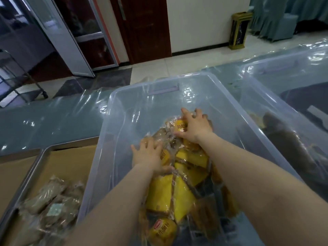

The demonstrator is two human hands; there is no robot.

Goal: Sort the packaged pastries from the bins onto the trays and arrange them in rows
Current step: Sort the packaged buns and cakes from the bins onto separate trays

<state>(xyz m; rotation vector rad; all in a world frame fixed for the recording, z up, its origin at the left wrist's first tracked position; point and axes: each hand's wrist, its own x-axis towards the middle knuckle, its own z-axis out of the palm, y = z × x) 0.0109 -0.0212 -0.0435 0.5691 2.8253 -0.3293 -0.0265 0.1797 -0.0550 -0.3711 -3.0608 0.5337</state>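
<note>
Both my hands reach into a clear plastic bin [124,110] that holds several packaged pastries [177,192] in yellow and clear wrappers. My right hand [194,128] grips a yellow-labelled pastry pack [180,126] at the far end of the pile, thumb and fingers curled round it. On another wrapped pastry [166,158] lies my left hand [148,155], fingers spread and thumb hooked round the pack's near edge. Left of the bin, a metal tray [35,160] lined with brown paper carries several brown wrapped pastries [51,205].
A second clear bin [266,96] stands to the right with dark pastries [291,144] inside. Clear plastic sheeting [53,118] covers the table. Beyond are a tiled floor, a dark wooden door, a metal rack at far left and a waste bin [238,31] by the wall.
</note>
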